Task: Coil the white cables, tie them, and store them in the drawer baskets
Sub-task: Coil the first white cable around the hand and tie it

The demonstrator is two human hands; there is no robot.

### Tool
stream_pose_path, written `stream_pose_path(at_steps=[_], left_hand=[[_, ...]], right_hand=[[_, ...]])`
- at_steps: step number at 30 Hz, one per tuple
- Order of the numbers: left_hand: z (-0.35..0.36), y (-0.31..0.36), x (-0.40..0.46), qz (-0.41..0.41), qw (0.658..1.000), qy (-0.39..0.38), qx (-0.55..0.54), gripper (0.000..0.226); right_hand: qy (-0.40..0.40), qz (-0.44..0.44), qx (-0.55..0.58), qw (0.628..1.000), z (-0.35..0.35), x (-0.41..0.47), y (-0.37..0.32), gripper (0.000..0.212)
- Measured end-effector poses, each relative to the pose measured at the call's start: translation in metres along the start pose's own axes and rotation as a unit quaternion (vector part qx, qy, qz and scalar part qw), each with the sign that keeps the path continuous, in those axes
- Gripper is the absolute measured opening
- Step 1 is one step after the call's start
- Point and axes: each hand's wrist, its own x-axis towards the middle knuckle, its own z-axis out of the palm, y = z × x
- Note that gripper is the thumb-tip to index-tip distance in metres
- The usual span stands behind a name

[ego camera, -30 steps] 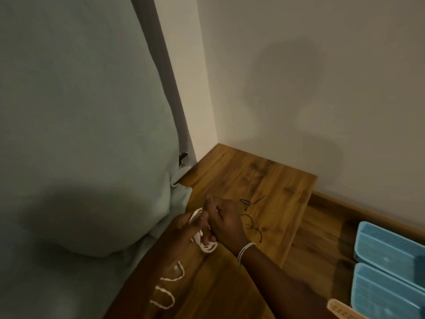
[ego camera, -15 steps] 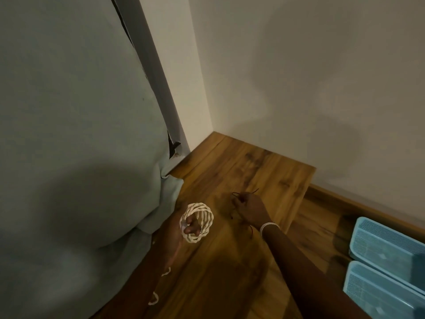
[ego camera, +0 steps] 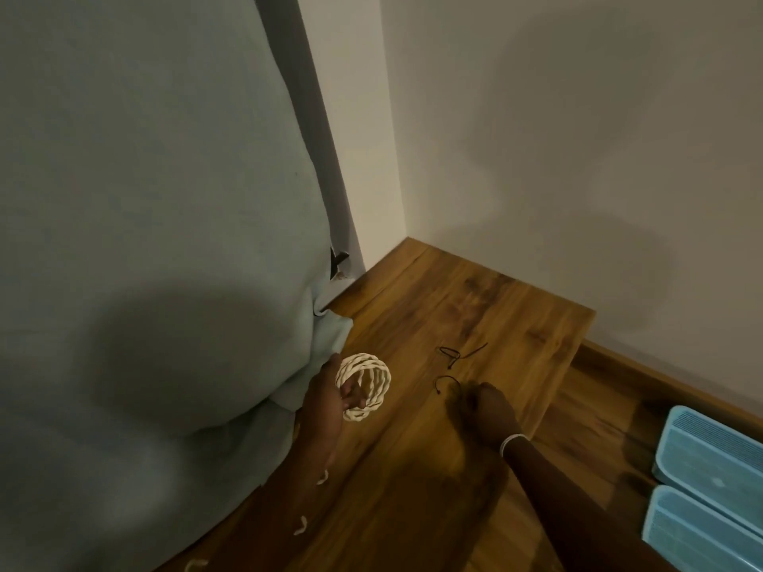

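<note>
Two hands work over the wooden bench (ego camera: 516,324): the left hand (ego camera: 326,402) grips the coiled white cable (ego camera: 363,386) with fingers through its ring, while the right hand (ego camera: 487,410), fingers curled (contents unclear), rests beside a black tie (ego camera: 448,381).

Right hand (ego camera: 489,408) fingertips face away from cam, so can't tell if it's pinching a black tie (ego camera: 448,379). Blue baskets (ego camera: 710,489) cut off by right/bottom edges. Loose cable (ego camera: 301,526) mostly hidden behind left forearm.
</note>
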Motion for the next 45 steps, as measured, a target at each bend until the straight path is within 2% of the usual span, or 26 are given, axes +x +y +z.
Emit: stream_pose_path(at_steps=[1,3,5,7,10,14,18,22,25,28,30,31,35,40,43,45], left_hand=[[-0.001,0.002,0.000,-0.008,1.000,0.007,-0.015,0.051],[-0.005,0.006,0.003,-0.004,0.999,0.030,-0.019,0.045],[-0.007,0.012,0.000,0.020,0.999,0.035,-0.006,0.040],[-0.011,0.020,-0.006,0.046,0.998,0.047,-0.004,0.035],[-0.019,0.024,-0.012,0.083,0.995,0.061,0.002,0.035],[-0.034,0.032,-0.022,0.118,0.990,0.078,-0.005,0.036],[-0.049,0.034,-0.030,0.134,0.988,0.078,-0.018,0.039],[-0.060,0.036,-0.041,0.158,0.985,0.074,-0.014,0.028],[-0.067,0.038,-0.049,0.237,0.967,0.065,0.061,0.037],[-0.073,0.042,-0.056,0.335,0.932,0.062,0.122,0.047],[-0.076,0.045,-0.057,0.376,0.912,0.073,0.145,0.040],[-0.077,0.047,-0.057,0.383,0.908,0.076,0.154,0.033],[-0.085,0.056,-0.055,0.368,0.908,0.060,0.191,0.003],[-0.097,0.057,-0.060,0.412,0.886,0.015,0.212,0.015],[-0.102,0.053,-0.061,0.448,0.865,0.004,0.225,0.015],[-0.103,0.052,-0.063,0.469,0.854,0.015,0.224,0.021]], right_hand=[[0.027,-0.003,0.096,0.995,-0.008,-0.010,-0.017,0.022],[0.039,-0.029,0.321,0.946,-0.029,-0.037,-0.060,0.029],[-0.059,-0.069,0.420,0.903,-0.046,-0.068,-0.106,0.020],[-0.121,-0.105,0.397,0.904,-0.052,-0.101,-0.145,0.015],[-0.097,-0.100,0.385,0.912,-0.043,-0.122,-0.175,0.025],[-0.065,-0.056,0.407,0.909,-0.032,-0.127,-0.205,0.027],[-0.040,0.004,0.490,0.871,-0.022,-0.130,-0.225,0.028],[-0.066,-0.008,0.552,0.831,-0.021,-0.143,-0.245,0.025],[-0.114,0.026,0.630,0.768,-0.020,-0.150,-0.259,0.025],[-0.192,0.049,0.723,0.662,-0.021,-0.158,-0.270,0.024],[-0.224,0.055,0.761,0.606,-0.021,-0.161,-0.274,0.023],[-0.230,0.054,0.768,0.595,-0.019,-0.162,-0.275,0.024],[-0.214,0.039,0.769,0.601,-0.016,-0.165,-0.283,0.022],[-0.224,0.037,0.729,0.646,-0.025,-0.165,-0.287,0.016],[-0.256,0.059,0.720,0.642,-0.030,-0.160,-0.283,0.014],[-0.271,0.074,0.727,0.626,-0.031,-0.159,-0.282,0.014]])
